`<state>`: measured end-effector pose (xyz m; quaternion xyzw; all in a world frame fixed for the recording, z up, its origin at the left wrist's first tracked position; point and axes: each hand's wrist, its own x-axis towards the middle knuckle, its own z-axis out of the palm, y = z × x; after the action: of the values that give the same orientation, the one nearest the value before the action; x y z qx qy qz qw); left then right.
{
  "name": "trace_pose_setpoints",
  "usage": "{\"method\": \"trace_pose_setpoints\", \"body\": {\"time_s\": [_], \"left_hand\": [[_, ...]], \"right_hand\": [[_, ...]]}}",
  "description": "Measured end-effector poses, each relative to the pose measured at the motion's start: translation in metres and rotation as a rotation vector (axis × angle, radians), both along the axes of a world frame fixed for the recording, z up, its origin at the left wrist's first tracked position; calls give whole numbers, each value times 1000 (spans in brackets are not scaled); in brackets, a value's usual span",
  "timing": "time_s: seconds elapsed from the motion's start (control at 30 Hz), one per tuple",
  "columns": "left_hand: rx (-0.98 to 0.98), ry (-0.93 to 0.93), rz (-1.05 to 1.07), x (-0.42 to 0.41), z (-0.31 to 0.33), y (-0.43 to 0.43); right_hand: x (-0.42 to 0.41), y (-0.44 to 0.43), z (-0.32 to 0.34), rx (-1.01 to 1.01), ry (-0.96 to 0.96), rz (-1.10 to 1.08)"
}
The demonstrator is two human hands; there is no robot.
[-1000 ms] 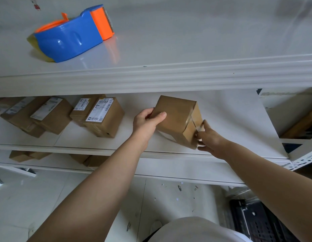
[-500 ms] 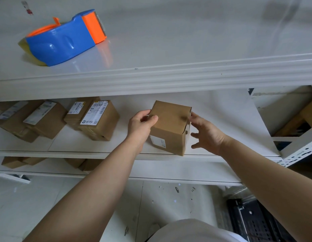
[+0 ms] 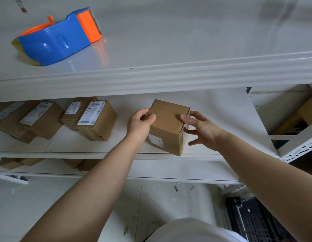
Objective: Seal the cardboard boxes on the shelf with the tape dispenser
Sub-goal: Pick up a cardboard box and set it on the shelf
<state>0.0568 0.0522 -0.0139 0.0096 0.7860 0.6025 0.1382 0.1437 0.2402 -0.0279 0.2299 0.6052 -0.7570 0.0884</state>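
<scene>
Box squared up for sealing: a small cardboard box (image 3: 169,126) sits at the front lip of the middle shelf (image 3: 226,117), near the centre of the head view, its plain top face turned up and a white label on its near side. It is probably being set where tape can run across the top seam. Whether its base rests fully on the shelf cannot be told.

The left hand (image 3: 139,123) grips the box's 9 o'clock edge, thumb on top and fingers curled behind. The right hand (image 3: 202,130) takes the 3 o'clock edge in a loose, wide-spread hold, with the thumb laid on the top face and the fingers splayed down the side, apparently steadying rather than lifting.

The blue-and-orange tape dispenser (image 3: 59,37) lies untouched on the upper shelf (image 3: 186,49), at 10 o'clock from the box and well apart from both hands. Labelled cardboard boxes (image 3: 97,119) stand at the box's 9 o'clock on the same shelf.
</scene>
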Motion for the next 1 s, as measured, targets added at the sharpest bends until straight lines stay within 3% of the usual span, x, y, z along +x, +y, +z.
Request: {"method": "trace_pose_setpoints", "body": {"time_s": [0.1, 0.2, 0.33, 0.47, 0.53, 0.7, 1.0], "left_hand": [[35, -3, -10, -1, 1, -1], [66, -4, -42, -2, 1, -2], [115, -23, -100, -5, 2, -11], [170, -39, -40, -5, -2, -18], [105, -82, 28, -6, 0, -21], [48, -423, -35, -4, -2, -28], [37, -296, -100, 7, -16, -34]], "right_hand": [[4, 8, -10, -102, -34, -73], [7, 9, -24, -46, -108, -162], [13, 7, -40, -126, -211, -48], [14, 3, -42, -151, -102, -115], [12, 6, -42, -145, -16, -221], [14, 16, -41, -177, 139, -214], [9, 19, -49, -321, 136, -434]]}}
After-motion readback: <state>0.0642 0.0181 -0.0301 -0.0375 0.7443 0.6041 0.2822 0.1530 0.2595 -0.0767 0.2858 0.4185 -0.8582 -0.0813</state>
